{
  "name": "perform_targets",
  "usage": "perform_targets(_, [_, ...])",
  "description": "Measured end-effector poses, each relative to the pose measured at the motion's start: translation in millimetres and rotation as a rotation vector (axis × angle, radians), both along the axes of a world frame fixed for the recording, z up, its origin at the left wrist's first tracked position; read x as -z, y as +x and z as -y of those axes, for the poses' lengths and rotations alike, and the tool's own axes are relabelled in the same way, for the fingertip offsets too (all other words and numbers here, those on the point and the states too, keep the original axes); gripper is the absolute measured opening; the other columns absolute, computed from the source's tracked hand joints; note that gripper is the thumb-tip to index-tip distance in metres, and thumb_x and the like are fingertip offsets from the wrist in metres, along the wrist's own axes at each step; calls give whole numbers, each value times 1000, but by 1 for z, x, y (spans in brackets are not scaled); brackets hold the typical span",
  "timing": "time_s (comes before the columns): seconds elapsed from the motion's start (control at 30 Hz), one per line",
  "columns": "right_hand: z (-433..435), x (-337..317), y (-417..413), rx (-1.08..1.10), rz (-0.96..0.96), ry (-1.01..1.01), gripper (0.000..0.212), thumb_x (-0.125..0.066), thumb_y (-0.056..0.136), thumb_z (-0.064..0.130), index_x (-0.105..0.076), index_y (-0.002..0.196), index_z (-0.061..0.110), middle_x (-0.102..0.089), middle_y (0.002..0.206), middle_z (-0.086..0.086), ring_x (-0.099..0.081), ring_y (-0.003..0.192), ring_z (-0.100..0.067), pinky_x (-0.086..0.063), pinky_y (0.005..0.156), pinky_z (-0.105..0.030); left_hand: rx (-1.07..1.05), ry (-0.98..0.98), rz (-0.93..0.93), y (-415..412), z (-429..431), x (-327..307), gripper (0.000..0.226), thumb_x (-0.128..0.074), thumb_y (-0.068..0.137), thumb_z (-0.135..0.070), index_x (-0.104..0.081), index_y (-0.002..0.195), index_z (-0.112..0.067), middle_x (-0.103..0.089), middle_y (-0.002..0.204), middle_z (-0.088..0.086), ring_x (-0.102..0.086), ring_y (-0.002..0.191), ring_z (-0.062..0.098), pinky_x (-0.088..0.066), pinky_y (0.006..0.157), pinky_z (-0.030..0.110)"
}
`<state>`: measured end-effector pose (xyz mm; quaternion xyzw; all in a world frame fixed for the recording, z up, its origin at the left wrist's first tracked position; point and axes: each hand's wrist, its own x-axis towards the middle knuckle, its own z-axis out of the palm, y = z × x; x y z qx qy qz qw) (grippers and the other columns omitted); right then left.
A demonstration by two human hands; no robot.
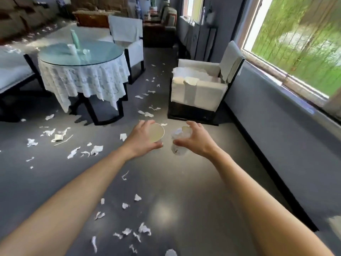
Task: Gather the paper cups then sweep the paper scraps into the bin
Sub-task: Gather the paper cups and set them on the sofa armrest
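My left hand [141, 138] grips a white paper cup [156, 133], its open mouth facing me. Just to its right, my right hand [195, 138] holds a second paper cup [180, 143] that looks crumpled and blurred, with thumb below and fingers over its top. Both cups hover above the grey floor, a small gap between them. White paper scraps [96, 150] lie scattered over the floor, more of them near me [144, 229] and further down the aisle [147, 114].
A round glass table [81, 54] with a lace cloth stands at the left, bottles and cups on it. A white armchair [199, 89] stands ahead on the right by the grey wall and window. More chairs stand behind. No bin is in view.
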<state>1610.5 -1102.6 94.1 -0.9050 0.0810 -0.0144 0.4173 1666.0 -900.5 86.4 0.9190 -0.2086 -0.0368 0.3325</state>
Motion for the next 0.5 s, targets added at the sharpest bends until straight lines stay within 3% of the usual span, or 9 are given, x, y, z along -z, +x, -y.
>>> perform_targets(0.13, [-1,0,144,-75,-29,-43,95,-79,72,43,-29,148,16,-31,149,-6,-42,129,-23,-36,87,-22,-59,3,-2,120,-12,0,85,-81,72,-38,-37,142,-18,-38,138,3,-42,124,23,-29,89,22])
perform_targets(0.27, [-9,18,287,-130,-26,-88,94,-78,68,47,-35,146,15,-35,142,-4,-46,117,-18,-35,84,-19,-174,-32,-38,253,-25,19,85,-82,72,-33,-37,142,-14,-38,137,7,-41,126,23,-30,96,23])
perform_targets(0.4, [-17,34,456,-136,-25,-62,93,-77,69,47,-34,146,17,-32,138,-2,-41,102,-9,-32,66,-2,-181,-29,-28,415,-35,29,87,-82,73,-32,-35,144,-13,-37,140,8,-38,129,24,-29,99,25])
perform_targets(0.43, [-18,35,497,-137,-32,-66,94,-77,70,46,-32,147,16,-32,140,-3,-42,104,-10,-34,66,1,-183,-24,-24,456,-39,27,87,-82,73,-31,-35,144,-13,-37,141,8,-37,130,23,-28,100,25])
perform_targets(0.5, [-21,27,574,-149,-25,-89,99,-77,71,46,-27,149,13,-31,146,-6,-44,121,-18,-36,86,-6,-180,-13,-5,537,-41,18,86,-81,74,-32,-35,144,-14,-37,142,8,-36,131,24,-27,101,26])
